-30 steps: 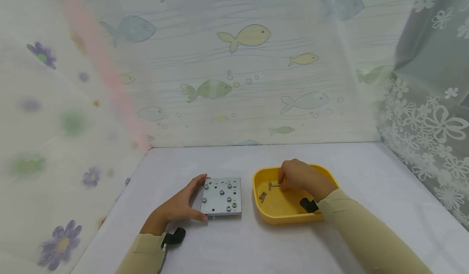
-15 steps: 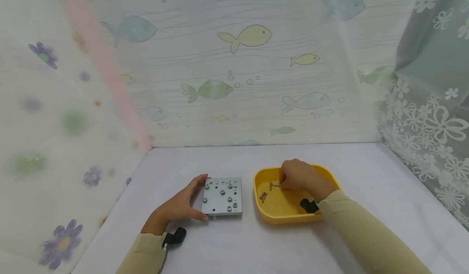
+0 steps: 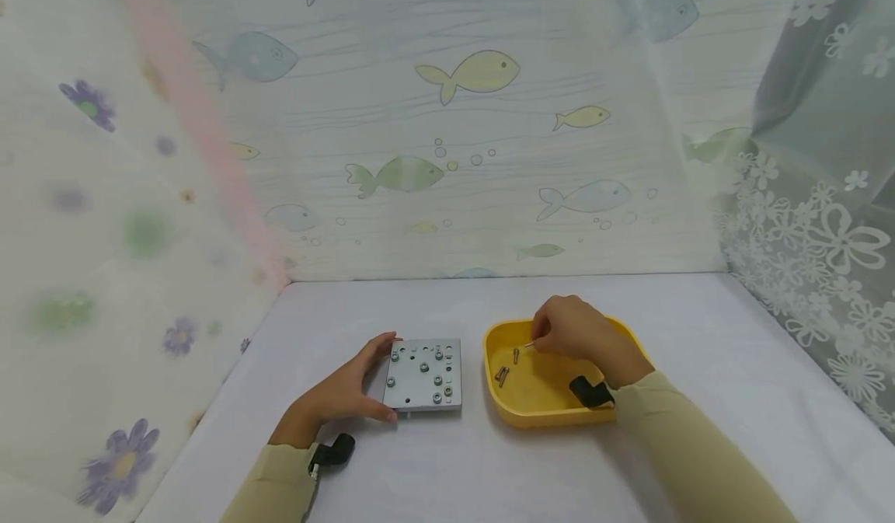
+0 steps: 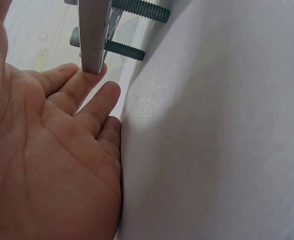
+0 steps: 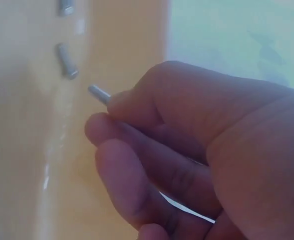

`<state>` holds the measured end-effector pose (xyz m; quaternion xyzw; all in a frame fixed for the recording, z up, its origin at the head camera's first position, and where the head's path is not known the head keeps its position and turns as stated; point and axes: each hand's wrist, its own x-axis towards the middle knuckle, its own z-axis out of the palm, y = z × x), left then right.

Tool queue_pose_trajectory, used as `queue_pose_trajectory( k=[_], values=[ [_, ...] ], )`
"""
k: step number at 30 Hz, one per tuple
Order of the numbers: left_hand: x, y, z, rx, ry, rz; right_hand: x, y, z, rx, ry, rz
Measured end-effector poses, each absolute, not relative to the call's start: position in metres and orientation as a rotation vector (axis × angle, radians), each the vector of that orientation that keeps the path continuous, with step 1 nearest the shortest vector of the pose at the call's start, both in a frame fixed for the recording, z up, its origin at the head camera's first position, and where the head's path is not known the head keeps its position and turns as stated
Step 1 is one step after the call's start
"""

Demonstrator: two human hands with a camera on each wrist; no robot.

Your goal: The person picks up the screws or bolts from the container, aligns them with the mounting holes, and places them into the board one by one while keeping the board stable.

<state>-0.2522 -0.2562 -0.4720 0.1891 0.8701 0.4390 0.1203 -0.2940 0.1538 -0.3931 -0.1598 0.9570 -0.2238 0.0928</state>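
Observation:
A square silver metal plate [image 3: 412, 391] with drilled holes and several screws standing in it lies on the table. My left hand [image 3: 339, 391] grips its left side, thumb at the near edge and fingers at the far edge. In the left wrist view, threaded screw shanks [image 4: 127, 50] stick out below the plate, which is raised off the cloth. My right hand [image 3: 576, 332] is over the yellow tray [image 3: 538, 414], pinching a small metal screw [image 5: 99, 94] between thumb and forefinger; its shank end pokes out and its head is hidden.
More loose screws [image 3: 502, 375] lie at the left side inside the tray, one of them apart [image 3: 516, 356]. White cloth [image 3: 447, 468] covers the table. A fish-patterned curtain [image 3: 419, 119] hangs behind, with flowered sheets at both sides.
My right hand has risen slightly inside the tray, lifting the pinched screw off the bottom. The left hand and the plate have stayed put.

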Motion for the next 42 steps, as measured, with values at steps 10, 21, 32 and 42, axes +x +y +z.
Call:
queue_pose_trajectory(
  k=[10, 21, 32, 42],
  values=[
    [-0.251, -0.255, -0.47, 0.537, 2.544, 1.269, -0.289, 0.153, -0.384, -0.524, 2.857, -0.909],
    [-0.25, -0.254, -0.468, 0.535, 2.558, 1.257, -0.284, 0.14, -0.357, -0.7, 2.791, -1.079],
    [-0.25, -0.247, -0.466, 0.53, 2.562, 1.244, -0.265, 0.11, -0.333, -0.824, 2.663, -1.2],
    [-0.243, -0.248, -0.46, 0.513, 2.576, 1.245, -0.253, 0.068, -0.348, -1.029, 2.62, -1.157]
  ],
)
